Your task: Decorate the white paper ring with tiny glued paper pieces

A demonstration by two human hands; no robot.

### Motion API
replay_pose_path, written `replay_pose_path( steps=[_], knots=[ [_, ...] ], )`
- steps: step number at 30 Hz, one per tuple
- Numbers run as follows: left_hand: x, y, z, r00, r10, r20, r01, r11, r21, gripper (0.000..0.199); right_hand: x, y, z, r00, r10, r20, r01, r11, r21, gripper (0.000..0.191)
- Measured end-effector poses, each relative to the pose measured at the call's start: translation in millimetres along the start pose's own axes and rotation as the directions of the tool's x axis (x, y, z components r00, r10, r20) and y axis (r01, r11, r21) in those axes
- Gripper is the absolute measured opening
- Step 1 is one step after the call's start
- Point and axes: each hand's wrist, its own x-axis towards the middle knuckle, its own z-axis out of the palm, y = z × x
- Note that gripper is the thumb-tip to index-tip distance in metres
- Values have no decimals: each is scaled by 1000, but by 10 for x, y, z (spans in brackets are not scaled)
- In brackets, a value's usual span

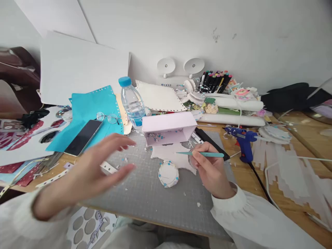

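Observation:
My left hand (pixel 95 169) hovers above the left side of the grey cutting mat (pixel 140 193), its thumb and fingers spread, with nothing in it. My right hand (pixel 210 169) pinches slim teal tweezers (pixel 207 154), their fine tip pointing left. Below that tip lies an irregular piece of white card (pixel 166 152). A small round white piece (pixel 168 174), edged with blue and white bits, rests at mid-mat, apart from both hands. Just behind, an open pale lilac box (pixel 168 124) lies with its opening toward me, small blue and white bits inside.
Behind the box stands a water bottle (pixel 132 103). A phone (pixel 83 137) and glasses (pixel 107 118) lie on blue sheets (pixel 93 100) at the left. At the right are a blue glue gun (pixel 242 141) with its cord, translucent strips (pixel 290 173) and bundled markers (pixel 216 81).

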Motion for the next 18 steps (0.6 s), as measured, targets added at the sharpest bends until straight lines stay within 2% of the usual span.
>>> replay_pose_path(
  steps=[1, 4, 6, 8, 11, 14, 18],
  knots=[
    [29, 87, 129, 997, 64, 44, -62, 997, -51, 42, -13, -21, 5, 1000, -11, 18, 11, 1000, 6, 16],
    [165, 185, 530, 966, 139, 218, -105, 981, -163, 76, -40, -80, 8, 998, -36, 46, 35, 999, 31, 13],
    [270, 169, 752, 951, 168, 261, -115, 971, -209, 86, -42, -112, 4, 998, -39, 41, 37, 998, 45, 13],
    [357, 134, 909, 937, 191, 292, -118, 961, -251, 87, -33, -135, 0, 999, -31, 30, 30, 999, 45, 13],
    [426, 75, 1022, 929, 205, 309, -114, 951, -288, 83, -8, -148, -4, 1000, -16, 11, 15, 1000, 24, 13],
    [415, 20, 1051, 934, 209, 290, -111, 941, -319, 84, 20, -141, -5, 1000, 19, -23, -19, 1000, 1, 15],
    [333, -32, 1073, 954, 148, 259, -59, 945, -322, 85, 49, -130, -7, 994, 87, -66, -87, 996, -5, 16]
  ],
)
